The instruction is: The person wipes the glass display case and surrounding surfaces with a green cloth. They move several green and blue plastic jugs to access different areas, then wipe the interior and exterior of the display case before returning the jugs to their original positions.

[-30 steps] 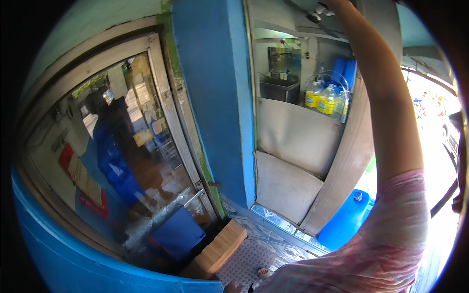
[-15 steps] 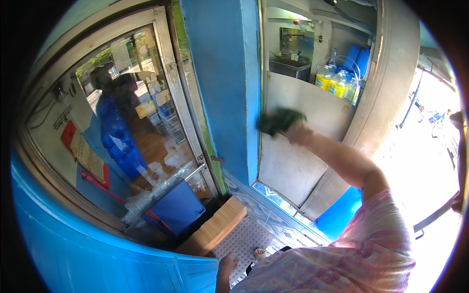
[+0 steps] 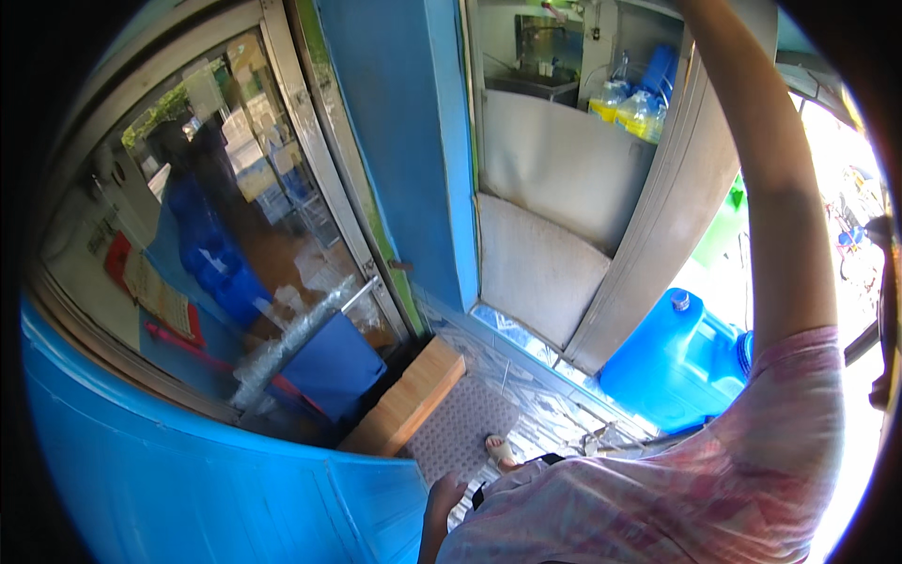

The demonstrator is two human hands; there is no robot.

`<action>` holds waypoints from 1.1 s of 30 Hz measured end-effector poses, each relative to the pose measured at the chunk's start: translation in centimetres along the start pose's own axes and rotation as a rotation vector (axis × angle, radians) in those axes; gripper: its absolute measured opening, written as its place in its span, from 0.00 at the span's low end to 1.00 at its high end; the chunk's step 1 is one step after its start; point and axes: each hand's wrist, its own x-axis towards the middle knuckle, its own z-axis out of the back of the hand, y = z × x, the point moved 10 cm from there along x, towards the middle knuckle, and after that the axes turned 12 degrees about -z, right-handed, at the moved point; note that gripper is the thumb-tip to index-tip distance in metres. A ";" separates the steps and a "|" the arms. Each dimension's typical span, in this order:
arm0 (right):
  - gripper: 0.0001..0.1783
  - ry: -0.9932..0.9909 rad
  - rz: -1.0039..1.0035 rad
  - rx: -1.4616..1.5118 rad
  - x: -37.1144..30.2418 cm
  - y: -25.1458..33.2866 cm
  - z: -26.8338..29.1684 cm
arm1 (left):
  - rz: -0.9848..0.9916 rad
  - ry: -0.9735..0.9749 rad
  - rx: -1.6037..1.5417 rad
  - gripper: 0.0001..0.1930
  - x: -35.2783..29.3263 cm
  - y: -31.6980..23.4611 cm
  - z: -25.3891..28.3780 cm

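Observation:
My right arm [image 3: 789, 188] stretches upward past the metal door frame [image 3: 648, 216] and leaves the head view at the top. The right hand and whatever it holds are out of sight. Beside it is a door panel with a glass upper part and a pale lower panel [image 3: 554, 169]. My left hand [image 3: 446, 491] hangs low by my body, close to the blue wall [image 3: 235, 498]. Its fingers are curled in, and nothing shows in them.
A large blue jug [image 3: 672, 362] stands right of the door frame. At left is a glass door [image 3: 225, 207] with a blue panel [image 3: 331, 365] by its handle. A wooden step [image 3: 413, 395] and a grey mat [image 3: 465, 428] lie below. Yellow-labelled bottles [image 3: 629, 111] show behind the glass.
My right hand, which was on the pale panel with a dark green cloth, has swung up out of view. More of the blue jug shows. The left hand stays low.

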 end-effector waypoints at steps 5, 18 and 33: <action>0.33 0.294 0.020 0.179 -22.1 3.7 -6.5 | 0.017 0.059 -0.011 0.26 -0.4 -0.4 -0.9; 0.18 0.754 0.368 1.007 -69.0 11.4 -3.6 | 0.078 0.023 -0.033 0.23 -0.9 0.9 2.1; 0.28 1.323 0.118 0.916 -85.1 40.3 -19.7 | 0.195 -0.023 0.797 0.21 4.5 -0.2 20.8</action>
